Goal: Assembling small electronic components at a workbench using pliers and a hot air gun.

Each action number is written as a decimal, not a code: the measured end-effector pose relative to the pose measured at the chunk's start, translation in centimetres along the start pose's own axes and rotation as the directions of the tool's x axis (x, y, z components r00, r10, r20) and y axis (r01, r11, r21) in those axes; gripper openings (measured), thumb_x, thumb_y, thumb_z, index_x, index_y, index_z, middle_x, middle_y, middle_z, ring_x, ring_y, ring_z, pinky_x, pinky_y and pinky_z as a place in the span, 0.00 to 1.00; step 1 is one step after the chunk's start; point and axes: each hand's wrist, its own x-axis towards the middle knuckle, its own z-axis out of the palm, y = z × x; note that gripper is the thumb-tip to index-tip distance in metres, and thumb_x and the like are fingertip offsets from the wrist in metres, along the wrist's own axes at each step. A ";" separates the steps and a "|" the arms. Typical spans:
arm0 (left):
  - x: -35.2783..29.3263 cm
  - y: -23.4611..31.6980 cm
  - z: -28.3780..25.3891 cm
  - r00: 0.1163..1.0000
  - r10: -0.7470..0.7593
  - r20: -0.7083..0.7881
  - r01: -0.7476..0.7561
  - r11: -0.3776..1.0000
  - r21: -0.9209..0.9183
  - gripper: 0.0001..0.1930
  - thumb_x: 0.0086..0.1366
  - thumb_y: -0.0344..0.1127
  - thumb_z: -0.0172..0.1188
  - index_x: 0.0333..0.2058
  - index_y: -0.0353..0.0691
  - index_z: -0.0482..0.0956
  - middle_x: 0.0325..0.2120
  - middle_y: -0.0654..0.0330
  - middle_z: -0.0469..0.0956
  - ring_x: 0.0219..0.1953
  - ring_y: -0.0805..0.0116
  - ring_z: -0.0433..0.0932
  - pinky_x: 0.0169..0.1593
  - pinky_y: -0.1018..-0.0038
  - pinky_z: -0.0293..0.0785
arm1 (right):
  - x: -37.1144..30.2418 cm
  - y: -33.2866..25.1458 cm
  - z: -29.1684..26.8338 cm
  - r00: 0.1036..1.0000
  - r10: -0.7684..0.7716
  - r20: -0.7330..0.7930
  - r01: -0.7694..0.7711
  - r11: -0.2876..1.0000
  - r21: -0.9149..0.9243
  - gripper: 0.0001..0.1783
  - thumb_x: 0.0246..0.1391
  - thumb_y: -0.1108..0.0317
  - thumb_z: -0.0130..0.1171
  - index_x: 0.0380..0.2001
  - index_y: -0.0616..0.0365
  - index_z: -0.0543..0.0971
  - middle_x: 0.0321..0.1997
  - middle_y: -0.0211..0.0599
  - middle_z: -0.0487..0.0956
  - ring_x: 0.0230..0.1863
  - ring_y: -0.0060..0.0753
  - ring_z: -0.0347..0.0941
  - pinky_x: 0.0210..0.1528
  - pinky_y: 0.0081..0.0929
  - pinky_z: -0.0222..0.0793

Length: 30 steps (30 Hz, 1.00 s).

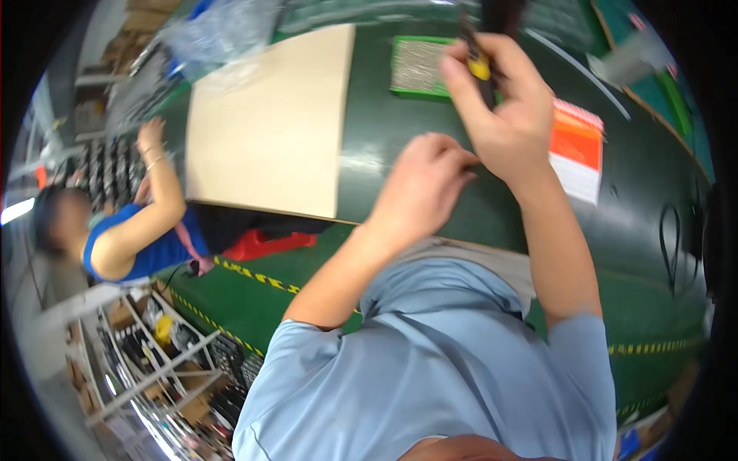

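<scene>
My right hand (511,115) is raised over the dark green table (384,165), its fingers closed around a slim black-and-yellow hand tool (480,71). The tool's exact kind is unclear, as blur and my fingers cover part of it. My left hand (424,184) is lower and nearer to me, with fingers curled and their tips pinched together. Whatever those fingertips hold, if anything, is too small or hidden to name. Just beyond my hands lies a green tray (421,66) full of small silvery pieces, partly behind my right hand.
A large beige board (269,127) covers the table's left part, with clear plastic bags (219,38) behind it. An orange-and-white notepad (576,150) lies right of my right wrist. A black cable (670,246) loops at far right. Another person (134,230) works at far left.
</scene>
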 end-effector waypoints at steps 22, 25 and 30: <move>-0.9 -1.1 -2.0 0.993 -0.115 -0.017 0.115 0.993 0.003 0.04 0.62 0.26 0.62 0.36 0.37 0.78 0.36 0.52 0.74 0.43 0.49 0.75 0.48 0.59 0.74 | -1.6 -0.4 0.4 0.977 0.060 0.205 -0.062 0.998 0.003 0.07 0.62 0.74 0.64 0.41 0.64 0.79 0.37 0.34 0.82 0.39 0.21 0.77 0.43 0.21 0.72; -1.2 -1.3 -1.5 0.996 -0.084 -0.044 0.085 0.996 0.015 0.05 0.62 0.26 0.62 0.37 0.37 0.78 0.35 0.53 0.75 0.43 0.51 0.75 0.48 0.59 0.74 | -1.7 -0.4 0.4 0.971 0.074 0.226 -0.070 0.997 -0.025 0.07 0.61 0.75 0.64 0.41 0.64 0.79 0.37 0.34 0.82 0.38 0.21 0.77 0.43 0.20 0.72; -1.5 -1.6 -1.2 0.993 0.009 -0.118 -0.004 0.999 0.047 0.06 0.60 0.26 0.63 0.36 0.38 0.79 0.34 0.54 0.75 0.40 0.51 0.75 0.45 0.59 0.74 | -1.9 0.0 0.4 0.973 0.056 0.226 -0.057 0.998 -0.004 0.07 0.61 0.75 0.64 0.42 0.65 0.79 0.37 0.34 0.82 0.38 0.20 0.76 0.42 0.20 0.72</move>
